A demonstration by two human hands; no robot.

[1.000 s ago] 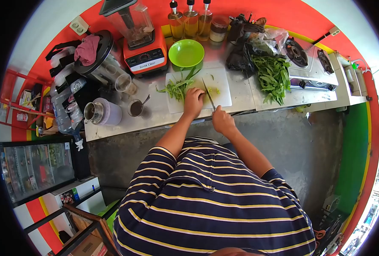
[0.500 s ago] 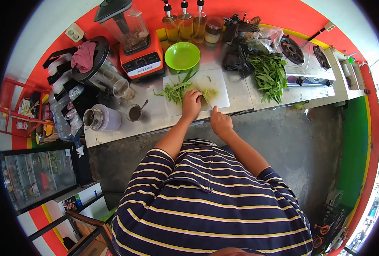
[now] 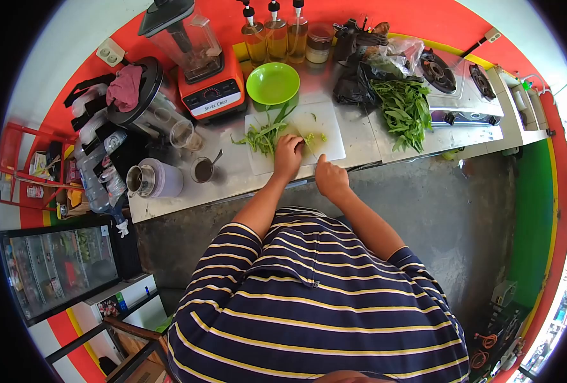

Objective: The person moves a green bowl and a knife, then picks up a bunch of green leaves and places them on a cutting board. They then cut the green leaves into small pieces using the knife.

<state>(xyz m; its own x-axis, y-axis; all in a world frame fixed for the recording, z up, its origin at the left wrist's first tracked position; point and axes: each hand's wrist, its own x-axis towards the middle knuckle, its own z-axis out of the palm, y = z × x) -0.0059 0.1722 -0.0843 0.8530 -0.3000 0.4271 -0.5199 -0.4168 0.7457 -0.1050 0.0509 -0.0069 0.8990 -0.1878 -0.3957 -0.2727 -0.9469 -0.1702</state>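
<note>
Right hand (image 3: 332, 179) slightly farther forward, fist around knife (image 3: 311, 146).

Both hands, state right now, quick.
Left hand: closed over greens on the cutting board.
Right hand: closed, holding the knife.

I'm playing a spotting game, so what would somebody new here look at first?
Probably the bright green bowl near the back of the metal counter, just right of the orange blender. Next, maybe the big bunch of green leaves in front of the stove's left side. The striped shirt fills the bottom middle of the picture.
</note>
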